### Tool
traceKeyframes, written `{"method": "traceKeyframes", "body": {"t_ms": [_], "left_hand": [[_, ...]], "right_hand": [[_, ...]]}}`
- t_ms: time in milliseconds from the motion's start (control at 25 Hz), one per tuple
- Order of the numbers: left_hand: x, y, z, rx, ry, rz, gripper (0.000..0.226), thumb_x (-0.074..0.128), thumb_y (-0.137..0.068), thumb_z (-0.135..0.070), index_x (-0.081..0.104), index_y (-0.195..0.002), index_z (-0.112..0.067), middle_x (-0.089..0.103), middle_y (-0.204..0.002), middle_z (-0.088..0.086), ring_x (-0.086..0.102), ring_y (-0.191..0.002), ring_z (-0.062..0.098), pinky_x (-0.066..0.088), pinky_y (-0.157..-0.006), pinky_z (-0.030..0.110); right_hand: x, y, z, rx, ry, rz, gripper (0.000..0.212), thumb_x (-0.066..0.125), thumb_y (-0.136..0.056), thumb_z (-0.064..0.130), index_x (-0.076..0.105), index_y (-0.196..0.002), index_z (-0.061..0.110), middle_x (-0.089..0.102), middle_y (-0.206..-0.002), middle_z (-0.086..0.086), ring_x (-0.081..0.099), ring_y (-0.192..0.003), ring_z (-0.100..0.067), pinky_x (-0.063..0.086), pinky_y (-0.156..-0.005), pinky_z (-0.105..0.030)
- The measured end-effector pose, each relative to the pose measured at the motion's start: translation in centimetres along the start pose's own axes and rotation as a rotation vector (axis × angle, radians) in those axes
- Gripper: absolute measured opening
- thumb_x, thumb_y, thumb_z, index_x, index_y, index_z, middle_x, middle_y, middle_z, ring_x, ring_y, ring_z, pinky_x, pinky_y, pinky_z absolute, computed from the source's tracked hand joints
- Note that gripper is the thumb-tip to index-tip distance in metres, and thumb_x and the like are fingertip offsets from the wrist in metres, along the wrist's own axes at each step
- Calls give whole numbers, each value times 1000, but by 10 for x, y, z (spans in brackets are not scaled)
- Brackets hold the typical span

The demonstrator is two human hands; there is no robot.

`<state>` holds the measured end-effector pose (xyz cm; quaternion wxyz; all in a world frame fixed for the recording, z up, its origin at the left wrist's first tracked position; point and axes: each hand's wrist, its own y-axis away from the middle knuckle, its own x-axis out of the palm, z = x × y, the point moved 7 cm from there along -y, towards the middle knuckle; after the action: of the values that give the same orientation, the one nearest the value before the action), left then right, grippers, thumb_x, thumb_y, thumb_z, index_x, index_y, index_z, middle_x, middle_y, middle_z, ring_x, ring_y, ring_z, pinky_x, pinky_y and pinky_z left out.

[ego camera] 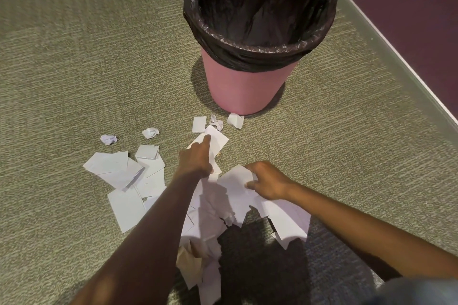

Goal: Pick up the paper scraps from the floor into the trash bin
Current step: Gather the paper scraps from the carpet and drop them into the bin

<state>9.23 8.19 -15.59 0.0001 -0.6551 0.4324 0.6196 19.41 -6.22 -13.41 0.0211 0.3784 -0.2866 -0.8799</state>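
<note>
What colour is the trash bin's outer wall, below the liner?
Pink, seen in the head view: the trash bin wall, under a black liner.

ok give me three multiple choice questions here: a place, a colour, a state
1. Where does the trash bin stand?
A) beyond the paper scraps
B) behind the person
C) left of every scrap

2. What colour is its outer wall?
A) blue
B) pink
C) white

3. What is the right hand doing?
A) gripping a white sheet
B) hanging empty above the bin
C) resting flat on the bin's rim

Answers:
1. A: the scraps lie between person and bin.
2. B: pink shows below the black liner.
3. A: the hand curls on the sheet's edge.
</note>
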Motion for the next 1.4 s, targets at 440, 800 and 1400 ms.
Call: {"method": "traceKeyframes", "body": {"t_ms": [440,800,1400], "left_hand": [[-12,-11,13,-21,143,-144,47,73,-74,-3,57,-118,-9,46,-124,17,56,-108,36,51,-89,41],[-9,-3,-1,-38,-56,-200,84,75,-81,-28,25,-148,-17,37,-142,19,41,-125,38,41,-98,44],[-3,-16,-2,23,108,-127,60,69,-76,-7,46,-130,-20,62,-114,17,62,-103,38,52,-87,45]], "right_hand": [[-19,5,-24,93,-297,-160,26,67,-92,18,67,-92,-7,72,-90,-17,69,-77,-26,57,-71,-43],[-66,21,-35,148,-485,-160,16,68,-89,8,71,-105,7,75,-100,-4,72,-91,-21,59,-84,-43],[29,71,-39,10,505,-141,41,64,-81,14,62,-121,20,42,-134,-2,42,-118,-22,42,-94,-39]]}}
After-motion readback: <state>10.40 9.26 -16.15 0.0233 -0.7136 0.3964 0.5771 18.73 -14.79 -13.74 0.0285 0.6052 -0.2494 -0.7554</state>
